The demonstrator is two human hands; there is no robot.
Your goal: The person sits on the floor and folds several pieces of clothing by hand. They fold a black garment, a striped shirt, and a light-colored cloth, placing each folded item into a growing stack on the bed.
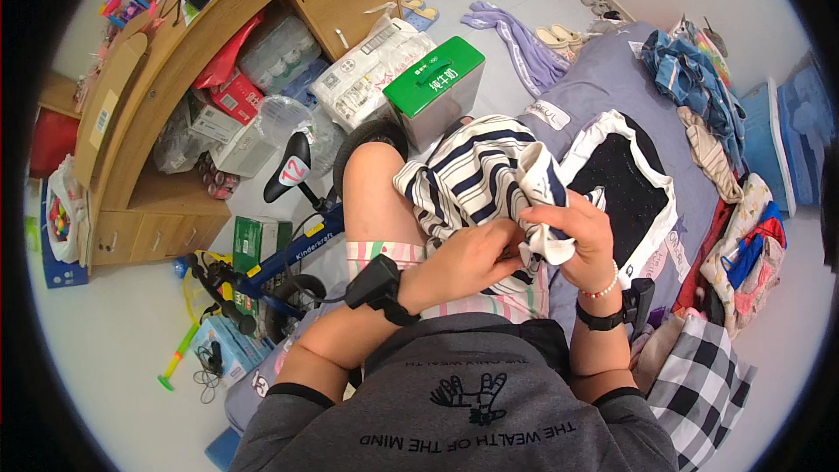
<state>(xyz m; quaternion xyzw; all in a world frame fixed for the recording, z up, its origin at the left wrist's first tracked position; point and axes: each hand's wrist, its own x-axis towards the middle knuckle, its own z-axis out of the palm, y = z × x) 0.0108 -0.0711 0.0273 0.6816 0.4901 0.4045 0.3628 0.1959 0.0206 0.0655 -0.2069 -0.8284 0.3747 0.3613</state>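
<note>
A white garment with navy stripes [482, 170] lies bunched over my lap. My left hand [475, 259] grips its near part, fingers bent into the cloth and partly hidden by it. My right hand [580, 236] pinches a turned-up edge of the same garment between thumb and fingers. Beyond that hand, a black speckled garment with a broad white border [616, 190] is spread on the grey-purple bedding [590, 85]. Pink, green and white striped shorts [387, 250] show beneath my forearms.
A blue balance bike [295, 252] stands by my left leg. A green-topped carton [436, 78] and a white wrapped pack [370, 72] are ahead, beside a wooden desk [196, 19]. Clothes [695, 85] are heaped at the right. A purple garment [514, 39] lies on the floor.
</note>
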